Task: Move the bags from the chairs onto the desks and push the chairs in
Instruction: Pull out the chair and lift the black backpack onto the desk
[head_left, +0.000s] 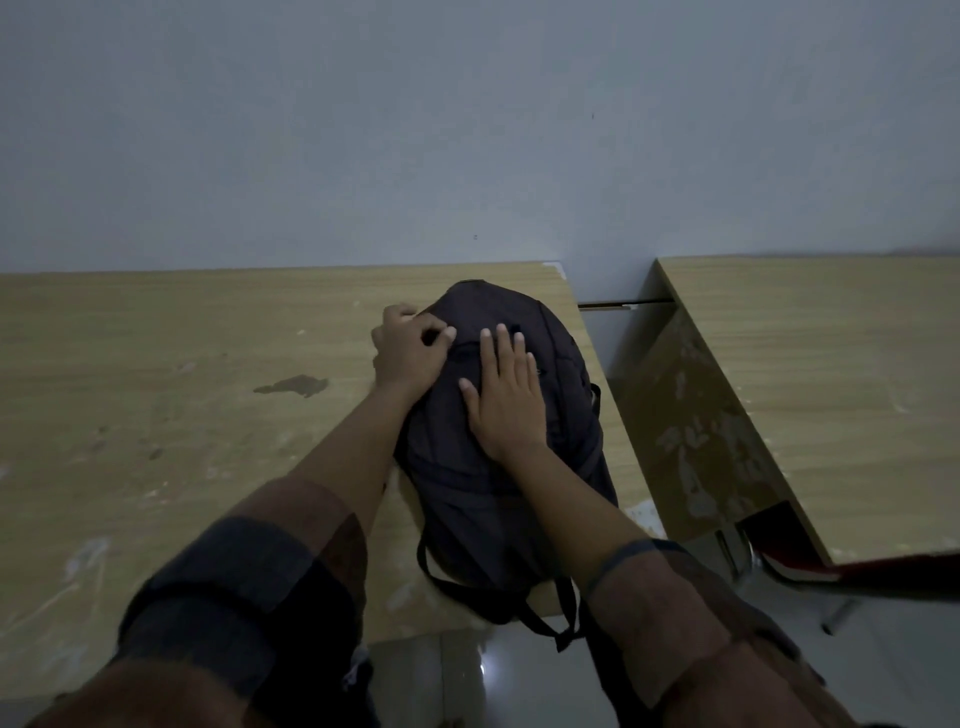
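Observation:
A dark backpack (550, 467) lies flat on the right end of a wooden desk (156, 405), its straps hanging over the near edge. My right hand (506, 389) rests flat on top of the bag with straight fingers. My left hand (410, 348) is at the bag's upper left side, fingers curled into the fabric. A red chair (810, 566) shows partly under the neighbouring desk (831, 389) at the right.
A grey wall runs right behind both desks. A narrow gap separates the two desks. Shiny tiled floor (467, 675) lies below the desk's near edge. The left desk top has stains and scuffs.

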